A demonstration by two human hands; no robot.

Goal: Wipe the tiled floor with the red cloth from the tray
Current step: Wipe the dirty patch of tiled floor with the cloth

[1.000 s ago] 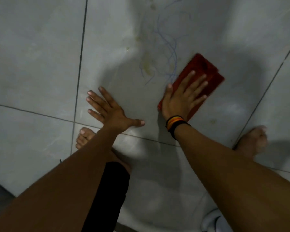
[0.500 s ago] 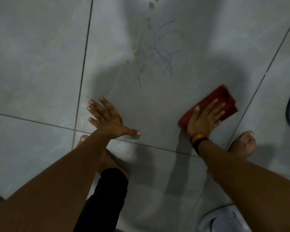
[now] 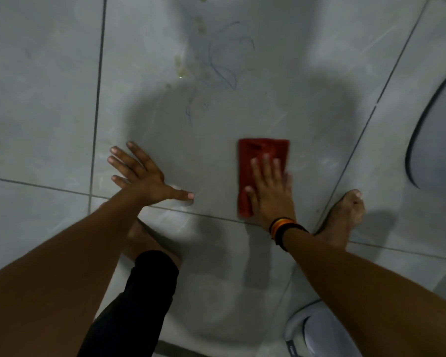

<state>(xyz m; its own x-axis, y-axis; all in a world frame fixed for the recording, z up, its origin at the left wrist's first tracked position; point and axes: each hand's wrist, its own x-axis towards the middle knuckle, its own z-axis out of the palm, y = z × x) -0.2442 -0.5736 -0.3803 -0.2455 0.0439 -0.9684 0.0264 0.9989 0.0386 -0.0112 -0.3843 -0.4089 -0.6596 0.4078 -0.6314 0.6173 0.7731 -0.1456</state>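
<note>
**On the grey tiles: flat palm on a red cloth**

On the tiled floor [image 3: 49, 99], between two bare feet, the red cloth [image 3: 255, 161] lies flat as a folded rectangle. Its long axis runs away from the person, one short edge pointing toward the blue scribbles [image 3: 222, 70] and the other toward the grout line nearest the knees. The right hand [image 3: 271, 191] lies palm down on the nearer half of the cloth, fingers straight and slightly apart, pressing it to the tile rather than gripping it; the far end of the cloth shows clear beyond the fingertips, and a strip shows to the left of the thumb. Striped and black bands [image 3: 283, 229] circle that wrist. The left hand [image 3: 144, 176] is well apart from the cloth, spread wide and flat on the floor, thumb stretched toward the cloth, holding nothing. The scribbles are loops only, not legible writing, with yellowish spots [image 3: 180, 68] just beside them, both well beyond the cloth. A pale curved object [image 3: 438, 140] with a dark rim sits at the right edge; a small mark on another pale object [image 3: 317, 336] at the bottom is too blurred to read.
</note>
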